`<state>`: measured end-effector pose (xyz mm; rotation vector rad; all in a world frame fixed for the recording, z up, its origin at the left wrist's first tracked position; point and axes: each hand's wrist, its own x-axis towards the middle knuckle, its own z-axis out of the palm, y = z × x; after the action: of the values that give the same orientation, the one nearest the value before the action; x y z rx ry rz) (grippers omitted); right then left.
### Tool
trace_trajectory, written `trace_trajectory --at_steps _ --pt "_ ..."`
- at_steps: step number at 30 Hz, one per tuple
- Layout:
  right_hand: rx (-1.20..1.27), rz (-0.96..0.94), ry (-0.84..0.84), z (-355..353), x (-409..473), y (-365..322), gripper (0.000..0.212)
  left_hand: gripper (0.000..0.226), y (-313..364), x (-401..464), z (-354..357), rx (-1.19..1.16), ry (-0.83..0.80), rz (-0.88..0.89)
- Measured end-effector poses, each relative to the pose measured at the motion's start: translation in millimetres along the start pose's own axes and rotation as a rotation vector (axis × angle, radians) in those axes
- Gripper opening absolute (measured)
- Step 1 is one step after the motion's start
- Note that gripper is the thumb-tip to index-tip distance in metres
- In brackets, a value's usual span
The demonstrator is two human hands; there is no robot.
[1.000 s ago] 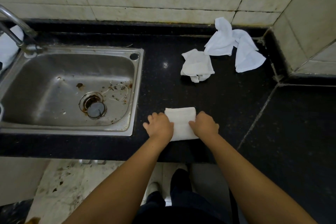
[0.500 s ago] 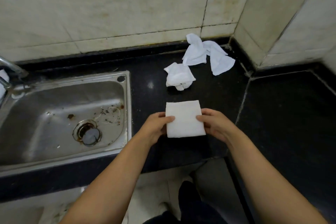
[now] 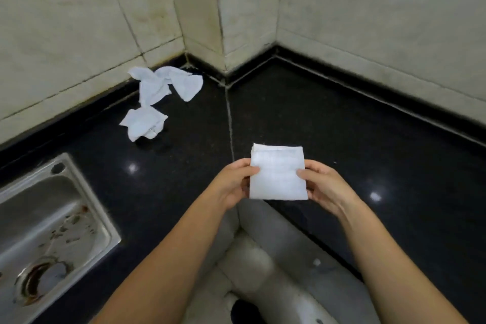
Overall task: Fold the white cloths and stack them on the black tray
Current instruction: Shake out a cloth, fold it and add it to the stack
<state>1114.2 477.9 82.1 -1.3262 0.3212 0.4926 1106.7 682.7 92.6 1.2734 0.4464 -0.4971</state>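
A folded white cloth [image 3: 278, 172], a neat square, is held above the black counter's inner corner. My left hand [image 3: 234, 183] pinches its left edge and my right hand [image 3: 322, 185] pinches its right edge. Two crumpled white cloths lie on the counter at the back left: a small bunched one [image 3: 143, 122] and a longer spread one [image 3: 164, 84] against the wall. No black tray is in view.
The black stone counter [image 3: 355, 139] runs in an L around a tiled wall corner [image 3: 223, 34]. A steel sink [image 3: 44, 221] with a stained drain sits at the lower left. The floor and my dark shoe [image 3: 244, 312] show below.
The folded cloth went from pressed flat on the counter to lifted between both hands. My view and hands have swung right, towards the counter's corner; the sink slid to the left edge.
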Motion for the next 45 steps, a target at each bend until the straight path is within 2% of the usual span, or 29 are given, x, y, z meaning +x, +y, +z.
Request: trace_trajectory --at_steps 6,13,19,24,29,36,41,45 --pt "0.122 -0.112 0.344 -153 -143 31 0.021 0.017 -71 -20 170 0.147 -0.341 -0.091" --pt "0.253 -0.177 0.699 -327 -366 115 0.02 0.018 -220 -117 386 0.312 -0.692 -0.238" --pt "0.429 -0.231 0.977 -413 -556 177 0.019 0.018 -323 -228 542 0.509 -0.979 -0.352" --pt "0.462 -0.312 1.198 -466 -661 191 0.017 0.018 -369 -302 645 0.617 -1.173 -0.352" --pt "0.375 -0.354 1.286 -541 -725 176 0.016 0.015 -391 -339 745 0.598 -1.301 -0.311" --pt "0.244 -0.491 1.339 -681 -797 99 0.015 0.012 -377 -376 912 0.424 -1.409 -0.183" --pt "0.145 -0.518 1.331 -754 -827 48 0.017 0.013 -358 -394 997 0.401 -1.367 -0.026" --pt "0.067 -0.516 1.23 -824 -829 9 0.017 0.012 -344 -389 1058 0.436 -1.264 0.089"
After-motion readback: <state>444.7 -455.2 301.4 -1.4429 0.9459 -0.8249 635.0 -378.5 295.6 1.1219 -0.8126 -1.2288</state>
